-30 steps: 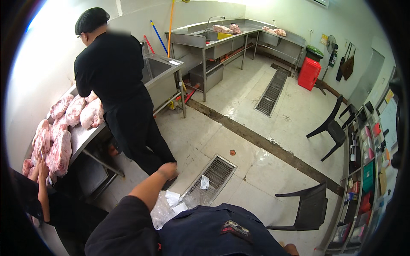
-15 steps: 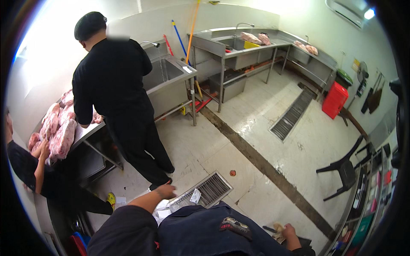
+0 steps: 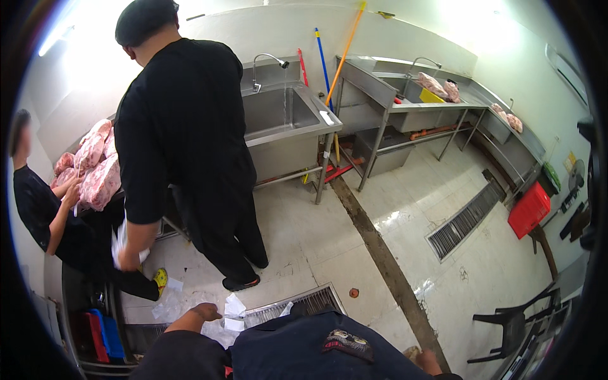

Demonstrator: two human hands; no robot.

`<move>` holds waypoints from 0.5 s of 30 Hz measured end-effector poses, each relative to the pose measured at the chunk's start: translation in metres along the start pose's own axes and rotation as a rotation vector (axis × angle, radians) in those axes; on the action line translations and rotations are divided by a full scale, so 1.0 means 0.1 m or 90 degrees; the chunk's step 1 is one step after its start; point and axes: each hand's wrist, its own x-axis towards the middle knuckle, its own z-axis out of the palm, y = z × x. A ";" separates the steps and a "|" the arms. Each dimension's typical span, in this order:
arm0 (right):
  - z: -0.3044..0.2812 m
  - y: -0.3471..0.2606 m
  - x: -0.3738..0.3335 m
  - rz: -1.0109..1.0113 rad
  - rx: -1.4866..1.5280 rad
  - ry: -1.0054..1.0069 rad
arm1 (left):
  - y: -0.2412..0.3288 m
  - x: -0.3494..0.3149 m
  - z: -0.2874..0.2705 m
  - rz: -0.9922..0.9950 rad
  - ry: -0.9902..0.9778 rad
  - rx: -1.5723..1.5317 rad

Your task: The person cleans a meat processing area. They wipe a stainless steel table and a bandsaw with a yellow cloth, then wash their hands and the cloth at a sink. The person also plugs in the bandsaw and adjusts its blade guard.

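My left hand (image 3: 206,311) hangs in front of me at the lower middle, fingers loosely curled and nothing visible in it. Beyond it, white paper pieces (image 3: 235,305) and crumpled clear plastic (image 3: 167,307) lie on the floor beside a drain grate (image 3: 316,303). At the lower right, my right hand (image 3: 430,363) is closed around a tan thing (image 3: 412,353) whose kind I cannot make out; my body and the picture's edge hide part of it.
A co-worker in black (image 3: 190,120) stands ahead with a white bag or cloth (image 3: 119,244). Another person (image 3: 38,202) handles wrapped meat (image 3: 101,183) at the left. A sink (image 3: 282,117) with running water, a red bin (image 3: 529,211) and a black chair (image 3: 510,326) stand around.
My view has shifted, and the scene sits farther right. The co-worker's arm has lowered and shows a white bag or cloth. My left hand is lower and farther left in view.
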 end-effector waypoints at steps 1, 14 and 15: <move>-0.07 -0.11 0.07 0.008 -0.014 -0.010 | 0.14 0.14 -0.13 0.024 -0.006 0.026; -1.13 -1.70 1.40 -0.083 0.188 -0.031 | 2.54 1.32 -3.13 0.334 0.217 -0.199; -1.17 -1.72 1.61 -0.061 0.215 -0.044 | 2.70 1.38 -3.18 0.354 0.203 -0.210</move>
